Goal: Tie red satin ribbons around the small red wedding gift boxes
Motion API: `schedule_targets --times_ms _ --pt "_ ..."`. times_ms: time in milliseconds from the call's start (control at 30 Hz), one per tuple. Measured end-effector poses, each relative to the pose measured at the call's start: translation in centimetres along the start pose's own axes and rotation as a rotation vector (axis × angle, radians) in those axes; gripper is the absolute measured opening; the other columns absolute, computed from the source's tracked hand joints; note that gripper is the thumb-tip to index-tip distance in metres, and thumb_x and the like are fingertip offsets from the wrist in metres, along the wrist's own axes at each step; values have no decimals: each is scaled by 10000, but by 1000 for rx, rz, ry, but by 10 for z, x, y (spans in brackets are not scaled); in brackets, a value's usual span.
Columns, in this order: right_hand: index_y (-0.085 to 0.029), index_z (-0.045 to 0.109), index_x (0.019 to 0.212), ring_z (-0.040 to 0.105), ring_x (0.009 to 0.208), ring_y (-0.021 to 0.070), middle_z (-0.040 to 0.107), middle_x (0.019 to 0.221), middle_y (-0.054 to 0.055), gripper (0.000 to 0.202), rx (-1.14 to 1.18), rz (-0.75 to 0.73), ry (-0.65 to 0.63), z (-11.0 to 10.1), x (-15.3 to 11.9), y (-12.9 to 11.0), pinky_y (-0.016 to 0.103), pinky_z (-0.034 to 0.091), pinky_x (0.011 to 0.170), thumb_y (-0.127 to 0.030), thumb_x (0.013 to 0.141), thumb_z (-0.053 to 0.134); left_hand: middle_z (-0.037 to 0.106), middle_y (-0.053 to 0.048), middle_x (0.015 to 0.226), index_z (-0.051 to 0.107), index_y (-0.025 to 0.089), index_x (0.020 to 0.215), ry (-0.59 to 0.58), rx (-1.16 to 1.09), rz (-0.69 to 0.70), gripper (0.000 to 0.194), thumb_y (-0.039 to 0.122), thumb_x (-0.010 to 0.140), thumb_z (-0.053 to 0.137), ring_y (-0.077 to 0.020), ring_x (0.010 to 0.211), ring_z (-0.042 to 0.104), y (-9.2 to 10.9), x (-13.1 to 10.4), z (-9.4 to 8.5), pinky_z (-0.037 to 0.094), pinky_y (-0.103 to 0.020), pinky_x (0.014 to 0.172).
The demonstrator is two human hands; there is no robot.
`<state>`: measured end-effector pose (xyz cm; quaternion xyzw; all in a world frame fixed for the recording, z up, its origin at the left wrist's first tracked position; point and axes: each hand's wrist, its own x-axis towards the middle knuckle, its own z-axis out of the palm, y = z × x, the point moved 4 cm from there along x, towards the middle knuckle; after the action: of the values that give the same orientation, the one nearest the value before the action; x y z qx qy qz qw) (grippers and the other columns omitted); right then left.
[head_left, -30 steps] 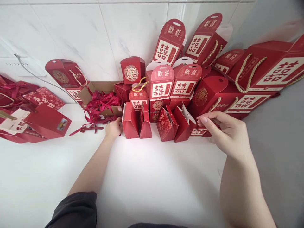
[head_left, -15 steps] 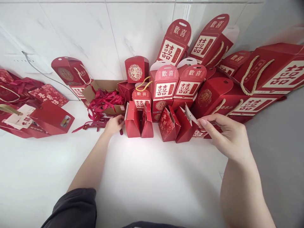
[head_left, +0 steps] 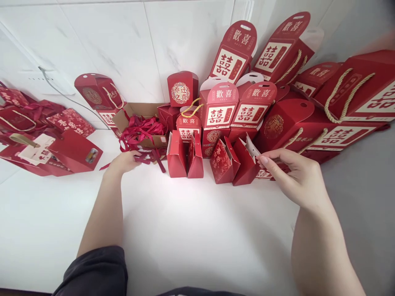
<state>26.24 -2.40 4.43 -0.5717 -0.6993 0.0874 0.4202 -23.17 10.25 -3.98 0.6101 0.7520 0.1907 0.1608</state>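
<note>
At the near side, a dark sleeve (head_left: 97, 267) is seen on the left arm, above the white desk (head_left: 185, 238). By the right hand (head_left: 294, 176), the top edge of the end box (head_left: 243, 169) is pinched between finger and thumb. By the left hand (head_left: 124, 161), the loose ribbons (head_left: 159, 161) are touched; its fingers are bent and partly hidden, so whether a ribbon is pinched cannot be told. The end box is leaned close to the flower box (head_left: 222, 166), and both are set on the desk at a slant. To their left, two thin boxes (head_left: 178, 162) are stood upright, side by side. At the far left, a pile of red boxes (head_left: 78, 154) is seen. Just past the left hand, a brown carton (head_left: 143, 108) is filled with dark pink ribbons (head_left: 147, 128), and some are hung over its side. Behind the end box and the flower box, many tall boxes (head_left: 220, 111) are stacked, red with white squares. On the right, a big box (head_left: 364, 78) is fitted with rope handles. Farthest back, a gray cord (head_left: 66, 97) is seen against the tiled wall (head_left: 188, 37).
</note>
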Motion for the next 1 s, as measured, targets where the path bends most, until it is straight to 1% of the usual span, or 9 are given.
schedule_targets --times_ms 100,200,333,433,567,633,733,900,1000 --pt "-238 698 884 650 656 164 708 796 22 208 -9 4 -10 2 0 0 262 479 548 -420 897 599 721 -30 727 742 232 870 36 -14 8 303 351 591 738 -224 664 653 11 4 17 450 -279 586" --pt "-240 697 893 654 653 163 711 806 20 212 -11 5 -22 3 -1 0 266 482 558 -426 898 595 710 -55 742 742 223 931 130 -68 -14 350 448 670 680 -248 745 659 19 7 34 468 -304 641" --pt "-242 695 894 657 669 166 713 823 21 211 -21 1 -22 1 -1 -1 268 488 567 -424 903 588 671 -43 663 749 191 869 154 -236 -65 334 448 672 669 -193 585 619 16 10 46 481 -295 574" --pt "-240 696 896 656 666 169 714 807 23 214 -35 -4 -8 -1 -1 -2 266 485 556 -426 901 589 593 -11 551 722 159 863 161 -386 -112 326 410 663 667 -140 448 528 9 9 33 445 -259 451" --pt "-237 695 895 657 642 167 714 791 23 220 -40 -3 -10 0 0 -1 267 487 548 -428 901 587 509 30 475 658 146 805 214 -539 -142 186 281 681 627 -92 402 456 4 3 -1 375 -190 382" --pt "-237 694 895 662 649 170 715 800 25 216 -42 -8 -19 1 0 -1 272 492 558 -424 902 586 536 26 500 625 139 788 241 -601 -146 143 231 679 631 -84 426 491 2 0 -14 376 -166 392" --pt "-239 691 899 667 661 180 716 810 30 209 -42 -15 -31 2 0 -2 285 499 573 -419 904 584 609 -1 587 590 135 802 273 -693 -122 150 198 678 647 -116 506 608 3 -4 -26 453 -181 452" --pt "-244 687 897 664 664 190 715 814 32 208 -40 -29 -20 1 0 -3 295 497 573 -423 903 582 654 -32 713 593 126 794 343 -844 59 222 229 647 724 -143 622 676 12 -15 -42 556 -263 615" --pt "-243 682 901 655 691 188 709 834 32 196 -30 -33 -26 1 0 -3 290 495 584 -410 907 579 635 -13 772 617 127 828 495 -922 219 289 276 629 765 -77 615 600 23 -15 -56 510 -207 596"
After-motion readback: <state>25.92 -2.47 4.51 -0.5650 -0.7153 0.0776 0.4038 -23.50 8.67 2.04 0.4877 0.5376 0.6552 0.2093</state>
